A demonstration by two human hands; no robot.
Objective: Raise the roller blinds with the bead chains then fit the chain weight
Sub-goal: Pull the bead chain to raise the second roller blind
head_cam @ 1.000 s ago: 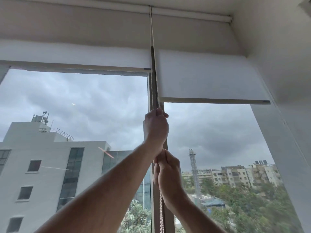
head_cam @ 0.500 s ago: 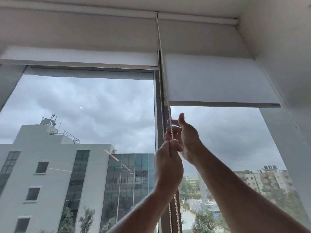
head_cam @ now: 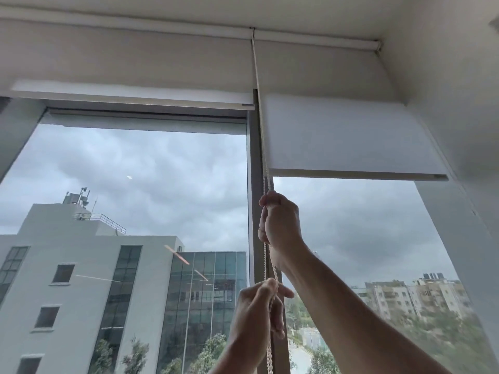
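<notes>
at the window (head_cam: 135, 171), both hands (head_cam: 279, 220) grip bead chain (head_cam: 267, 265).

The bead chain (head_cam: 258, 109) hangs between the left blind (head_cam: 135, 95) and right blind (head_cam: 348, 139); the right hand (head_cam: 279, 220) sits at twelve o'clock above the left hand (head_cam: 256, 309).

Tall window (head_cam: 135, 184), overcast sky, white walls (head_cam: 445, 63)

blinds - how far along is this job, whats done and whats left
Done: the left blind sits rolled nearly to the top. In hand: the right blind hangs lower, and the right hand and left hand both grip the bead chain. Left: finish raising it, then fit the chain weight, which is not in view.
</notes>
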